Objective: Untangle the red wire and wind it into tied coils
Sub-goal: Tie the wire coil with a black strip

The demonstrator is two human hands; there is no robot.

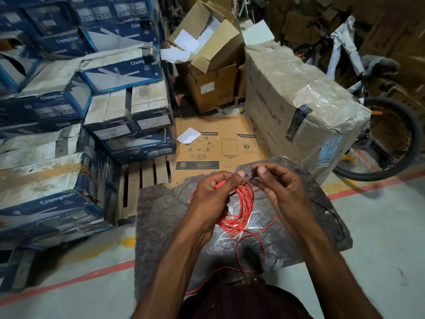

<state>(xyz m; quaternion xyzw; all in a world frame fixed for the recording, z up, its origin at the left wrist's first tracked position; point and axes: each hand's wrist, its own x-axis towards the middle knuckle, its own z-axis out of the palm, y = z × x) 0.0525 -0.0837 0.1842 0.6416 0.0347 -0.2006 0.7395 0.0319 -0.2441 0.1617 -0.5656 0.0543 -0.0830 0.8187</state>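
Coil of red wire [240, 203] largely wound, gripped in curled fingers [230, 180] of left hand [211, 199] above the desk [165, 215]; right hand [280, 192] pinching something small and dark at its top, perhaps a tie; loose tail [262, 227] trailing across the desk, seemingly left to wind and tie.

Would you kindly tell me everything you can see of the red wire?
The red wire is thin, glossy and looks plastic-coated. Most is wound into a loose many-turn coil, held in the left hand over the dark slab. The right hand pinches a thin dark strand at the coil's top. A loose tail trails from the coil over the slab towards the person.
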